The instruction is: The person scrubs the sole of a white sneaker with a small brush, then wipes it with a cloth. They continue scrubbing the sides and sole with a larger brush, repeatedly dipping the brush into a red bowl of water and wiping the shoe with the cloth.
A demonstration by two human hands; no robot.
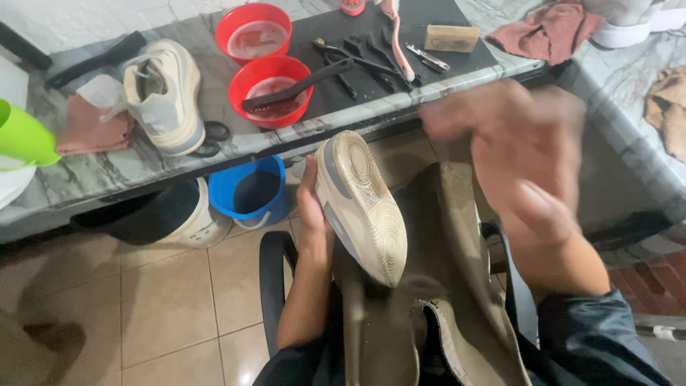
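My left hand (312, 214) grips a pale sneaker (359, 204) from behind, its dirty sole turned up toward me over my lap. My right hand (514, 154) hovers blurred to the right of the sneaker, fingers spread, holding nothing. A worn grey-brown apron (443, 286) covers my knees below both hands. The matching sneaker (166, 96) stands on the marble counter (93, 171) at the left.
Two red bowls (270, 89) with liquid sit on the counter, a black brush (300, 86) across the nearer one. Several brushes and tools (379, 53) lie on a black mat. A blue bucket (250, 193) stands on the tiled floor. A reddish rag (547, 32) lies far right, a green cup (21, 136) at the left.
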